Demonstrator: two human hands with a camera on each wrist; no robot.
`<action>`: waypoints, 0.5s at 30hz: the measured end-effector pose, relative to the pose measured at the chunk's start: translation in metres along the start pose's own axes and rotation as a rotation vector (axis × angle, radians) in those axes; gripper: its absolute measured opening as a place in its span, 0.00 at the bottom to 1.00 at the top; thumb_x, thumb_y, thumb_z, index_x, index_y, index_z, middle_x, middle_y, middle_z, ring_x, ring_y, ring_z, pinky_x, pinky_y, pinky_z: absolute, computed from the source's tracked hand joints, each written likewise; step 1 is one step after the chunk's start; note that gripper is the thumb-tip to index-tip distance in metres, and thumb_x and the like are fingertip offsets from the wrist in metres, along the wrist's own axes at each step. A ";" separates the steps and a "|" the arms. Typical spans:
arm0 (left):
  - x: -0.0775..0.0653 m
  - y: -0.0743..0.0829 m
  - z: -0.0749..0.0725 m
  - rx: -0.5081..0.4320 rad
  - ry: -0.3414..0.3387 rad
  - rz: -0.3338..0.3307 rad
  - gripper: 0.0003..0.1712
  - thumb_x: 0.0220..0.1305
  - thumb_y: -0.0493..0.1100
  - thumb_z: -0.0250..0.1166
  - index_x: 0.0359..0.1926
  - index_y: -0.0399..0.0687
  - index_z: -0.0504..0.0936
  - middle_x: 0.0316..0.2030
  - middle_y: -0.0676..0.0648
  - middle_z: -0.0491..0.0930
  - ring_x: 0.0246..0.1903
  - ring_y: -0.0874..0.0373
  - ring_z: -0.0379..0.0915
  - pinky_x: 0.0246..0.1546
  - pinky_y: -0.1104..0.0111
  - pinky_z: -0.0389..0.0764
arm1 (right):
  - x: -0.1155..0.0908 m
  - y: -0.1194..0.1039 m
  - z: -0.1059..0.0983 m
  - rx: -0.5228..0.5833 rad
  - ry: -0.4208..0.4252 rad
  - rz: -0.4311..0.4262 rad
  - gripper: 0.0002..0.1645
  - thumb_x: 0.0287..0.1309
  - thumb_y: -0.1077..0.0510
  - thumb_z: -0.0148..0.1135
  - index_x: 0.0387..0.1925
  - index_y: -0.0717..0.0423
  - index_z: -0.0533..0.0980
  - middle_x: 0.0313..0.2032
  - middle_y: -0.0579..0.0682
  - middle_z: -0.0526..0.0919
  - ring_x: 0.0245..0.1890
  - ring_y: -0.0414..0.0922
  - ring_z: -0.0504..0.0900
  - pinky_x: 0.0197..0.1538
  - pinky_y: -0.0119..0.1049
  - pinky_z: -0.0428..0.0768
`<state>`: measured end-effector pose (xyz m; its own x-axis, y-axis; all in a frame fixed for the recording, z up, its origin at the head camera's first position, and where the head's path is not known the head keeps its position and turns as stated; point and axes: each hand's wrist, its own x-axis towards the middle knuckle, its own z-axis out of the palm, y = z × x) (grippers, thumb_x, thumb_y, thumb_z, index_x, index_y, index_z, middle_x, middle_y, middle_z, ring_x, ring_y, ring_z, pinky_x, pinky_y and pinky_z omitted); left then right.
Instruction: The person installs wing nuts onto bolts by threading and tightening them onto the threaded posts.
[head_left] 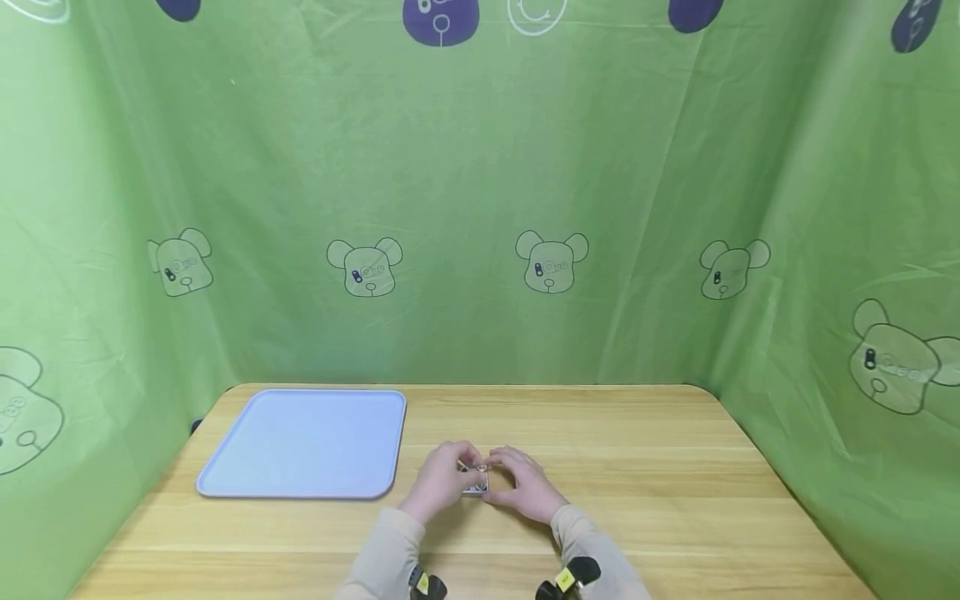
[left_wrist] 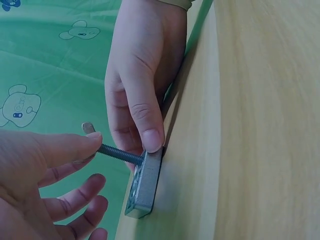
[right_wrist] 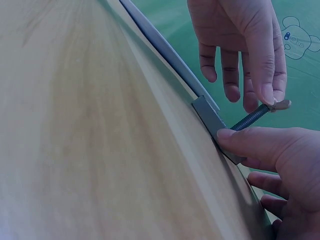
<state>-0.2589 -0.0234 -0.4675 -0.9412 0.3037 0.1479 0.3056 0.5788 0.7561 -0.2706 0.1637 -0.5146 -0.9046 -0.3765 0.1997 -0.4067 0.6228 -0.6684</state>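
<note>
Head view: a person's two hands are meeting over a small metal block [head_left: 475,492] near the front middle of a wood-grain table [head_left: 637,467]. The left hand [head_left: 440,481] is reaching over one side of the block and the right hand [head_left: 527,486] is bracing the other; the finer grip is too small to tell here. A pale blue tray [head_left: 300,446] is lying on the table to the left, apart from the hands. A green curtain [head_left: 480,167] printed with bear heads is hanging around the table.

Left wrist view: the left hand's thumb and index finger are pinching the flattened head of a threaded thumbscrew [left_wrist: 120,154], while its other fingers are curling loosely, apart from one another. The screw's far end is meeting the patterned face of the block. The right thumb is pressing on the block's narrow side, and the right fingers are partly hiding behind it.

Right wrist view: the right thumb and index finger are gripping the block near the screw, the remaining fingers bending free of it. Much of the thread is standing out.

The step in hand appears to be turning the screw in the block; the next move is probably calling for a steady block and a fresh pinch on the head.
</note>
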 end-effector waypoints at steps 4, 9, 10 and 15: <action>0.001 0.000 -0.002 0.017 -0.020 0.012 0.08 0.55 0.41 0.70 0.36 0.46 0.82 0.40 0.42 0.81 0.40 0.49 0.75 0.40 0.56 0.75 | 0.000 -0.001 0.000 0.004 0.001 0.005 0.33 0.48 0.47 0.72 0.56 0.53 0.75 0.63 0.61 0.72 0.66 0.63 0.66 0.67 0.69 0.54; 0.001 0.000 -0.004 0.006 -0.022 -0.002 0.15 0.53 0.41 0.72 0.42 0.44 0.81 0.41 0.40 0.80 0.41 0.46 0.76 0.40 0.55 0.76 | -0.001 -0.002 0.000 0.003 -0.001 0.012 0.34 0.48 0.48 0.72 0.56 0.55 0.75 0.63 0.61 0.72 0.67 0.64 0.66 0.67 0.68 0.54; 0.000 0.001 -0.005 -0.004 -0.018 -0.011 0.17 0.53 0.41 0.72 0.44 0.43 0.80 0.41 0.39 0.79 0.40 0.46 0.75 0.40 0.56 0.76 | 0.000 -0.002 0.000 0.003 -0.002 0.013 0.34 0.48 0.48 0.72 0.56 0.55 0.75 0.63 0.61 0.72 0.67 0.64 0.66 0.67 0.68 0.54; 0.000 0.004 -0.007 -0.058 -0.003 -0.048 0.25 0.49 0.41 0.74 0.48 0.42 0.76 0.37 0.40 0.78 0.33 0.54 0.71 0.33 0.64 0.72 | 0.000 -0.001 0.000 0.006 -0.001 0.011 0.33 0.48 0.48 0.72 0.56 0.56 0.75 0.63 0.61 0.72 0.67 0.64 0.65 0.68 0.68 0.54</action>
<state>-0.2591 -0.0260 -0.4603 -0.9541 0.2791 0.1083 0.2509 0.5481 0.7979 -0.2701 0.1629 -0.5134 -0.9090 -0.3700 0.1918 -0.3959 0.6229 -0.6747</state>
